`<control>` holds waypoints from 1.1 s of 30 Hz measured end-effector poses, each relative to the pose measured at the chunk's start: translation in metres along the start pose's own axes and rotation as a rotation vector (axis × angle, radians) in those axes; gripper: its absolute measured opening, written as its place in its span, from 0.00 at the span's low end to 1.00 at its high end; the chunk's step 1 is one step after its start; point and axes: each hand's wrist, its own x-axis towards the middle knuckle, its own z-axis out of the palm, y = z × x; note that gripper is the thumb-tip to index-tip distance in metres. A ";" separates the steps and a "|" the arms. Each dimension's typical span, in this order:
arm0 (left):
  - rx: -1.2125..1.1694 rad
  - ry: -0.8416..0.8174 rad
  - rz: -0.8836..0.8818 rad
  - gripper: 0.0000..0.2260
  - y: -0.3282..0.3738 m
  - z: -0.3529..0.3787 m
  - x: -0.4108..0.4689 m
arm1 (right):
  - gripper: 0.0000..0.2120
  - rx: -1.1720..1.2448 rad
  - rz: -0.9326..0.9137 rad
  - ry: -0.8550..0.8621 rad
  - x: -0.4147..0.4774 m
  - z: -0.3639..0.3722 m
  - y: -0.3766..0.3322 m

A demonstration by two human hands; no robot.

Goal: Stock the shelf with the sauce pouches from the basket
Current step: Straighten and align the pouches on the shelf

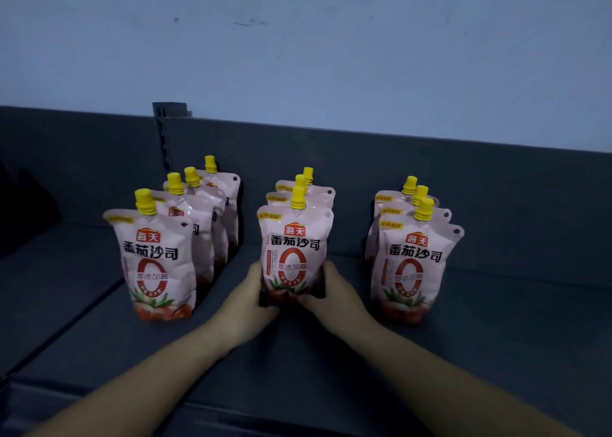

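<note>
While the dark grey shelf [496, 353] fills most of the view, we count three rows of upright sauce pouches on it: left row [159, 264] four deep, right row [410, 271] three, middle row [318, 193] three. The front middle pouch [293, 254] heads its row. Left hand [248, 304] and right hand [334, 297] clasp its base from either side, fingers curled round it. Its yellow cap [297, 198] points up.

Dim, bluish, flat light (no clear source); soft overall, edges slightly bowed by wide-angle distortion.
</note>
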 end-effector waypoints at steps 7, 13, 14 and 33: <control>-0.163 0.156 0.384 0.26 0.041 -0.034 -0.024 | 0.23 0.237 -0.331 0.107 -0.012 -0.018 -0.024; -0.484 0.282 0.474 0.21 0.091 -0.050 -0.036 | 0.39 0.276 -0.583 0.079 -0.012 -0.039 -0.075; -0.527 0.293 0.468 0.20 0.095 -0.050 -0.038 | 0.40 0.241 -0.576 0.068 -0.012 -0.039 -0.077; -0.099 0.445 0.338 0.27 0.100 -0.038 -0.041 | 0.27 -0.098 -0.520 0.299 -0.018 -0.038 -0.073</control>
